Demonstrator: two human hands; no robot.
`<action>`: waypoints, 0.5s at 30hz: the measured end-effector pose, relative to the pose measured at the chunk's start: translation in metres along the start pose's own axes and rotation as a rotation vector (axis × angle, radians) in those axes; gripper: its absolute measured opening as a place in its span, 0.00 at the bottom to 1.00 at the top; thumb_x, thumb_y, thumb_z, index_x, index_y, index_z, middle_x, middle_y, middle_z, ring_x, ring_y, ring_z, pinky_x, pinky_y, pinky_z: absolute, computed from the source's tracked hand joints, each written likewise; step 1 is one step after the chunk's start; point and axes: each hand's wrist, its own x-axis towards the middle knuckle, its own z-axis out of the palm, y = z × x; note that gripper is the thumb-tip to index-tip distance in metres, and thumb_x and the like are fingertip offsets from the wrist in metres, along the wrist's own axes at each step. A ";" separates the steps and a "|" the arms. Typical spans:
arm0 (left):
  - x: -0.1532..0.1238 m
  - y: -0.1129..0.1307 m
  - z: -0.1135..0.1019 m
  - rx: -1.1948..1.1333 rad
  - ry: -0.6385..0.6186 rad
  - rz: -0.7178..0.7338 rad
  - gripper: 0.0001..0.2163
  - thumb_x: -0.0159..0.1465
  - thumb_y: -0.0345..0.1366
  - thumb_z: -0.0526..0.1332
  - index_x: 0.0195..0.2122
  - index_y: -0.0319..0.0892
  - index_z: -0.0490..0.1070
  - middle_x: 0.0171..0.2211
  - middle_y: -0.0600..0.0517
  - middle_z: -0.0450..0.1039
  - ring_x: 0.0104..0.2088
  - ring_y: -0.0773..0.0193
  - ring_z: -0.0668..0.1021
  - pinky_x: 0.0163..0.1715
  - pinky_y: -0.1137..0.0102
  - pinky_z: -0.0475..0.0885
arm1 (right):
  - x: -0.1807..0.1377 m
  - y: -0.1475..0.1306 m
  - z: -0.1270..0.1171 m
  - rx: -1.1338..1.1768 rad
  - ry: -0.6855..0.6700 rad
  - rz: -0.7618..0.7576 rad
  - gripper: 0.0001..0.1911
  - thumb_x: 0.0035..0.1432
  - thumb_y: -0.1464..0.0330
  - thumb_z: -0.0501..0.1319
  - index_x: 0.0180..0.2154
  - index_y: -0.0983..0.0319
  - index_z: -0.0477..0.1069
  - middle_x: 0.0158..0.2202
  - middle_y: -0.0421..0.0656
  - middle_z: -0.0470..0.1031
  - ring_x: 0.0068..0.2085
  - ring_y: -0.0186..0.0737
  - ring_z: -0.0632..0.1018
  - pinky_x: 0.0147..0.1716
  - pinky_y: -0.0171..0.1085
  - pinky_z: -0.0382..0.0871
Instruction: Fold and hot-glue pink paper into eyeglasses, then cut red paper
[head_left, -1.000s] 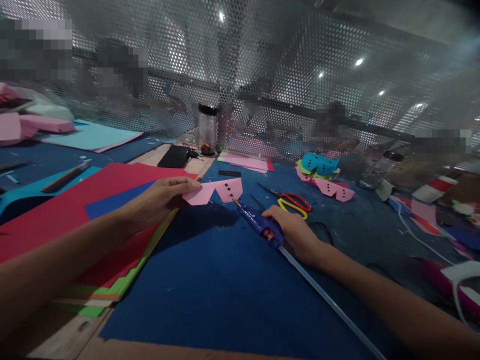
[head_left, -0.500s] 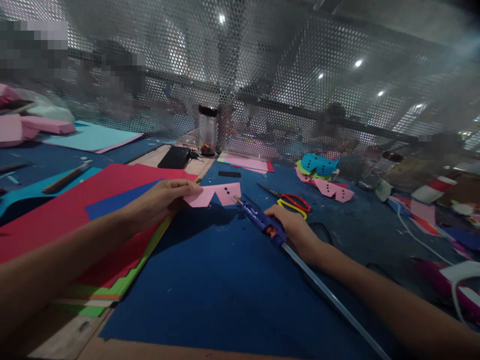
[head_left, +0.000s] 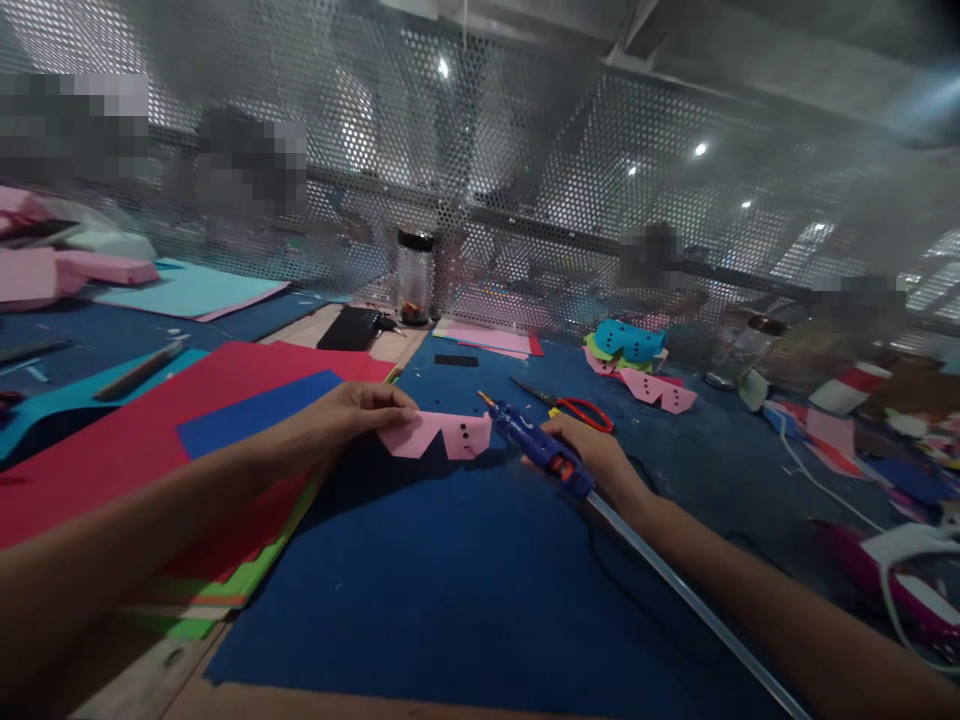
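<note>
My left hand (head_left: 352, 412) pinches the left end of a pink paper cut-out (head_left: 439, 436) with small black squares on it, holding it just above the blue mat (head_left: 450, 580). My right hand (head_left: 592, 455) is wrapped around a blue hot glue gun (head_left: 536, 447). Its nozzle points up and left, just right of the pink piece's upper edge and apart from it. A long clear glue stick (head_left: 690, 600) sticks out of the gun's back toward me.
Stacked coloured paper sheets (head_left: 187, 440) lie at left. Red-and-yellow scissors (head_left: 577, 408) rest behind the gun. More pink and blue cut-outs (head_left: 645, 365) sit at back right, a clear jar (head_left: 414, 277) and black phone (head_left: 349, 327) by the perforated metal screen (head_left: 525, 200). Cables and scraps at right.
The glue gun's nozzle has lifted off the pink piece and swung right and upward. The left hand keeps its hold on the pink piece. The camera tilted a little.
</note>
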 end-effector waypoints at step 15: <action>0.005 -0.008 0.003 0.349 0.015 0.144 0.12 0.58 0.49 0.70 0.35 0.45 0.82 0.33 0.49 0.81 0.35 0.57 0.78 0.34 0.69 0.69 | -0.012 -0.033 -0.018 0.114 -0.021 0.091 0.09 0.58 0.68 0.67 0.41 0.58 0.72 0.33 0.38 0.76 0.31 0.36 0.76 0.32 0.34 0.68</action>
